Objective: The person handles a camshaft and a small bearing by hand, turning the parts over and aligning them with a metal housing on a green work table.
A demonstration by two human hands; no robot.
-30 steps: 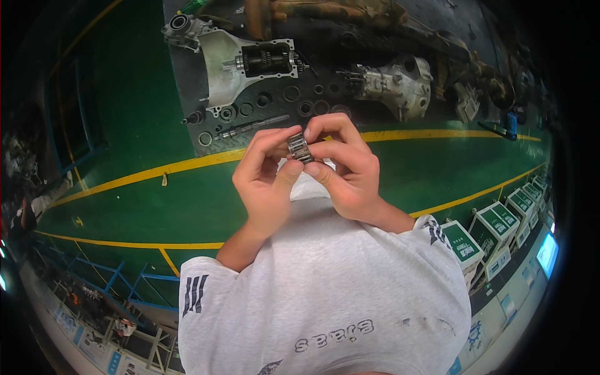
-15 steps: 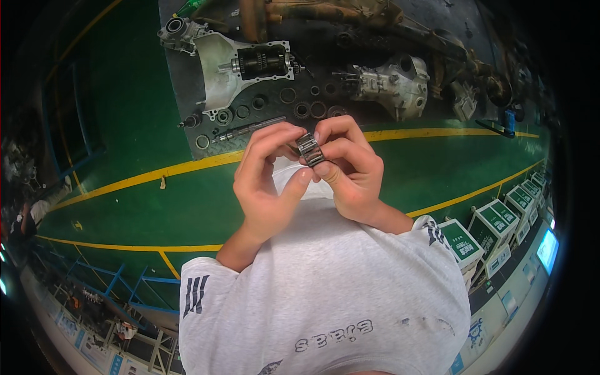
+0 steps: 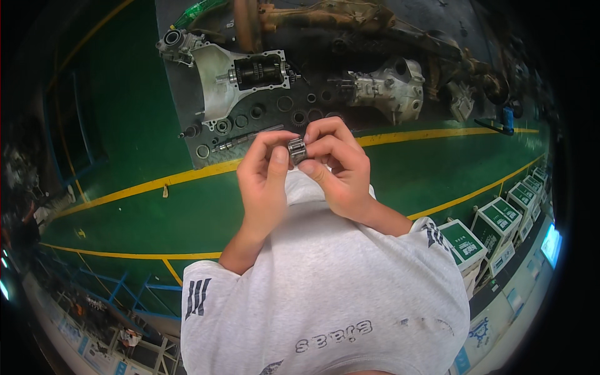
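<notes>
A small metal needle-roller bearing cage (image 3: 296, 150), ring-shaped with ribbed sides, is pinched between the fingertips of both hands in front of my chest. My left hand (image 3: 265, 178) grips it from the left with thumb and forefinger. My right hand (image 3: 337, 169) closes on it from the right, fingers curled over its top. Below the hands lies my grey T-shirt (image 3: 325, 294).
On a dark mat (image 3: 187, 125) on the green floor lie an open gearbox housing (image 3: 240, 78), a second grey housing (image 3: 387, 87), a shaft (image 3: 247, 139) and several rings and seals (image 3: 294, 109). A rusty axle (image 3: 350, 12) runs behind. Green-and-white boxes (image 3: 494, 228) line the right side.
Both hands stayed together on the bearing cage, turning it slightly between the fingers. The view shifted a little, so the mat and housings sit lower in the picture.
</notes>
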